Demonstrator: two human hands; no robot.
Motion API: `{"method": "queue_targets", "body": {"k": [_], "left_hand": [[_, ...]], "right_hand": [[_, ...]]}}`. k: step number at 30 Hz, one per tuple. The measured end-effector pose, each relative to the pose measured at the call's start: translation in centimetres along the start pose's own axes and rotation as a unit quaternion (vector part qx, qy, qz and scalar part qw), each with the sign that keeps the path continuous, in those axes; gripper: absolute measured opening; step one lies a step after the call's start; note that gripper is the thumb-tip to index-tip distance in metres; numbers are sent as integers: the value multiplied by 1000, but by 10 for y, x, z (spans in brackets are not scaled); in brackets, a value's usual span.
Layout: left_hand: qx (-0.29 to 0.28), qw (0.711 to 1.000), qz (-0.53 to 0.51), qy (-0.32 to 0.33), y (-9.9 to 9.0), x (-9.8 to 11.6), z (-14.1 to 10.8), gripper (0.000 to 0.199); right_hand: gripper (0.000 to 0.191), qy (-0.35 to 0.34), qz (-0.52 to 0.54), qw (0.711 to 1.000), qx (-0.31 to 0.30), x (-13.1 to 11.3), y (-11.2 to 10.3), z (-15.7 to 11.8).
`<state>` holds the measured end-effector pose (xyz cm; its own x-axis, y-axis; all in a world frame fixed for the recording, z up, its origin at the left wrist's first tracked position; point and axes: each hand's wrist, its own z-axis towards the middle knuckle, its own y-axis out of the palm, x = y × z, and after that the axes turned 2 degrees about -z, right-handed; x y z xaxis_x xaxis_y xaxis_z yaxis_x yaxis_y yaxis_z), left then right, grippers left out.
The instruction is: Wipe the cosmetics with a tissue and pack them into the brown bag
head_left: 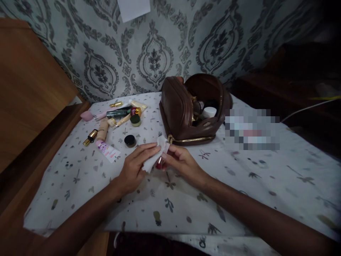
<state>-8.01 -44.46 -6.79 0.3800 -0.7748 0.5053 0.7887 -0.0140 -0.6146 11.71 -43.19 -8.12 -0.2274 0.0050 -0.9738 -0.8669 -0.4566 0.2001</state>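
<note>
A patterned wall point(154, 58) closes the far side, a paper point(134, 9) against it. A wooden panel point(29, 89) rises at left. On the printed cloth point(87, 170), toward the far side, a brown bag point(176, 110) gapes around a white lid point(210, 112). Left of it lie a black-lidded jar point(130, 140), a tube point(108, 152) and a pink brush point(86, 116). At right, pixelation hides something; a pale cable point(309, 108) runs beyond.

No readable text, blurred lettering on tube point(109, 152)
</note>
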Motion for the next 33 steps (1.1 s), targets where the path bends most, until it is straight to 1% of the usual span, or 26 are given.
{"method": "queue_targets", "body": {"k": [2, 5, 8, 10, 13, 15, 18, 21, 24, 25, 27, 30, 33], "left_hand": [[-8, 1000, 1, 7, 0, -1, 0, 59], [-23, 1000, -7, 15, -1, -1, 1, 54], [-29, 999, -15, 14, -2, 3, 4, 45], [-23, 999, -16, 16, -2, 6, 6, 39], [-11, 1000, 0, 18, 1, 10, 8, 35], [-12, 1000, 16, 9, 4, 9, 7, 39], [-30, 999, 25, -5, 7, 5, 5, 52], [-54, 998, 14, -20, 8, 0, 1, 63], [-68, 997, -2, -40, 7, -4, 0, 68], [-69, 997, -9, -41, 6, -4, 0, 67], [-58, 997, -28, -38, 4, -4, 1, 58], [-10, 998, -49, -34, 1, 0, 5, 38], [21, 997, -56, -40, -1, 8, 9, 21]], "right_hand": [[36, 3, 35, 999, 12, -1, -2, 1], [37, 1, 75, 996, 47, -3, -5, 2], [49, -2, 97, 991, 89, -4, -7, 3], [53, -1, 98, 990, 99, -4, -8, 4], [49, 5, 91, 991, 101, -5, -8, 3], [45, 9, 84, 992, 95, -4, -7, 2], [41, 18, 78, 993, 82, 0, -5, 0], [40, 29, 78, 994, 75, 4, -5, 0], [39, 31, 92, 993, 65, 7, -8, 2], [40, 31, 100, 993, 62, 7, -9, 2], [42, 30, 120, 990, 60, 7, -10, 3], [48, 43, 145, 986, 63, 7, -10, 3], [46, 61, 154, 983, 77, 6, -9, 3]]}}
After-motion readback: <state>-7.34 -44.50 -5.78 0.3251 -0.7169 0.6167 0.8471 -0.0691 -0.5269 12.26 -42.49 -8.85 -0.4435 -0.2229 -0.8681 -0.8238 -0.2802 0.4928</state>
